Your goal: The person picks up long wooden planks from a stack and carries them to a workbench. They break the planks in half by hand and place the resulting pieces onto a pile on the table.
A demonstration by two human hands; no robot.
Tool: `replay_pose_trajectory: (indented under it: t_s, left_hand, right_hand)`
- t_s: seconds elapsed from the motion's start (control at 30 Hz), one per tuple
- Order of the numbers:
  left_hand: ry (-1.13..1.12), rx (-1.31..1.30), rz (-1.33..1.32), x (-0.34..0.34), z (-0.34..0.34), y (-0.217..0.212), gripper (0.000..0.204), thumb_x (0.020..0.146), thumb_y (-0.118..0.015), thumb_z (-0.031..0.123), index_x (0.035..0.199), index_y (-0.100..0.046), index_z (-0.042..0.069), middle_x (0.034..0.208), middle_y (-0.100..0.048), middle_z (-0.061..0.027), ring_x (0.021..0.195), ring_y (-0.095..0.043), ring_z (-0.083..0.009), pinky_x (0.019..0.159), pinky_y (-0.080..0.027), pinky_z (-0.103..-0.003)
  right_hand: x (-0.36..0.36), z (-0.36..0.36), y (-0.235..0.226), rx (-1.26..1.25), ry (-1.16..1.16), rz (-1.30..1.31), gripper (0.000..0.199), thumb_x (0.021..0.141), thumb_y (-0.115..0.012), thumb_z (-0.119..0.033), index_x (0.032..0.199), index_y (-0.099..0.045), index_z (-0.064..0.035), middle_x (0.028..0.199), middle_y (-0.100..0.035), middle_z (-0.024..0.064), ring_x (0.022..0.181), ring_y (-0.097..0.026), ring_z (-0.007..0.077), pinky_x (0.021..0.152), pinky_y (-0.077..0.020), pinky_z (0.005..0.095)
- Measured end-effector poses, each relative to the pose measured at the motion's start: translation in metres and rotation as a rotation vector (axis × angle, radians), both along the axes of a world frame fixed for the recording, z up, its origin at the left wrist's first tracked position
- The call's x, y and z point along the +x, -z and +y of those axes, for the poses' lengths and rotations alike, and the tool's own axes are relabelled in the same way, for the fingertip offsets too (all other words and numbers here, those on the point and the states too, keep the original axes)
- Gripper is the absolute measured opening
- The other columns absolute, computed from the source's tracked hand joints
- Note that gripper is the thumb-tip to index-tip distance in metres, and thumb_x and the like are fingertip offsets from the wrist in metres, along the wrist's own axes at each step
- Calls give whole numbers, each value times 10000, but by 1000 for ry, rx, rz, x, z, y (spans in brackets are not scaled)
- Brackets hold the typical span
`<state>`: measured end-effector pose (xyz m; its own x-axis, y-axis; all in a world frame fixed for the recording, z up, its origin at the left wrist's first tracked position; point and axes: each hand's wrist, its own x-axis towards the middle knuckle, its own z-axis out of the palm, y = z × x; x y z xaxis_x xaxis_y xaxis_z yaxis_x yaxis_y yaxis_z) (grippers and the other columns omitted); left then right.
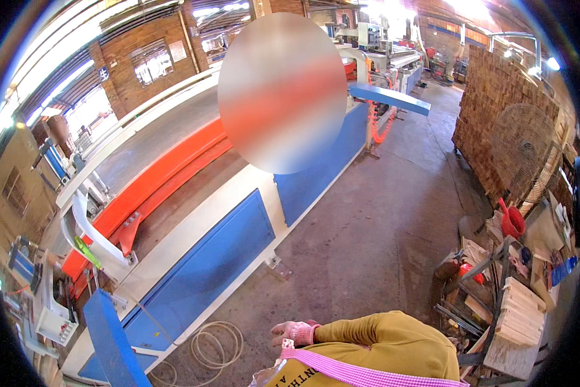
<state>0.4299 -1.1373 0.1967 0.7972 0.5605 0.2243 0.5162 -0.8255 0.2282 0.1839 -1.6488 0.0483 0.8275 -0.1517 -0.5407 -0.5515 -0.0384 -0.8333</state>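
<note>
Our left hand [290,333] showed at the bottom of the view, in a pink knitted glove, with the yellow sleeve [380,338] behind it. It held nothing, the fingers lay loosely together, and it hung above the concrete floor [367,238]. Our right hand was not in the view. A pink checked strap [361,371] crossed our chest just under the sleeve.

Nearest to the hand, a coil of pale hose [215,345] lay on the floor, just beside the foot of the long machine. This machine had blue side panels [206,271], a pale frame and a long orange rail [161,180] on top, and it ran away from us toward the far end of the hall.

On our right, a cluttered rack [496,309] carried a stack of pale wood blocks [519,316] and other scraps. A red watering can [512,222] stood above it. Farther back a round fan [522,145] stood in front of a tall stack of wood pieces [496,90]. At the far left we saw a brick wall with a window [151,61].
</note>
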Motion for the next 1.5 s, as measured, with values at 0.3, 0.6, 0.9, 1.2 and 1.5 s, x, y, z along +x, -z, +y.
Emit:
replay_pose_trajectory:
  t_s: [0.3,0.6,0.9,1.2,1.5]
  left_hand:
    - [-8,45,-78,3,10,16,705,915,-423,612,1035,-692,-29,1096,-668,-227,1037,-617,-399,907,-471,-468]
    - [461,-306,-662,1,-97,13,498,898,-551,439,1045,-673,-22,932,-685,-161,889,-639,-284,814,-498,-397]
    - [1680,-1306,338,-149,-404,-73,218,862,-609,43,1067,-653,-16,796,-672,-111,741,-639,-178,737,-524,-316]
    - [2223,-1755,1998,-312,-395,-129,354,873,-624,97,1209,-596,-10,920,-685,-210,856,-673,-298,851,-529,-510]
    - [1958,-1421,2855,-395,-370,-124,399,871,-636,142,1237,-580,-6,932,-685,-200,869,-673,-294,847,-529,-506]
  right_hand:
    - [1,-3,24,108,21,-53,761,831,-701,-338,1417,-404,47,1439,-459,206,1287,-491,315,1062,-406,367]
    - [20,-7,29,-155,-211,-73,683,840,-655,-354,1405,-453,-26,1363,-534,205,1222,-546,292,985,-458,376]
    - [-29,-11,-16,-62,316,-106,615,823,-630,-320,1333,-510,2,1160,-643,171,855,-655,225,740,-531,354]
    - [-239,104,-16,-218,1070,193,712,781,-659,-396,1352,-507,0,1362,-520,216,1187,-563,304,950,-480,389]
    - [-297,203,25,-60,1709,75,631,850,-645,-311,1354,-487,33,1304,-580,193,1112,-603,270,934,-488,343]
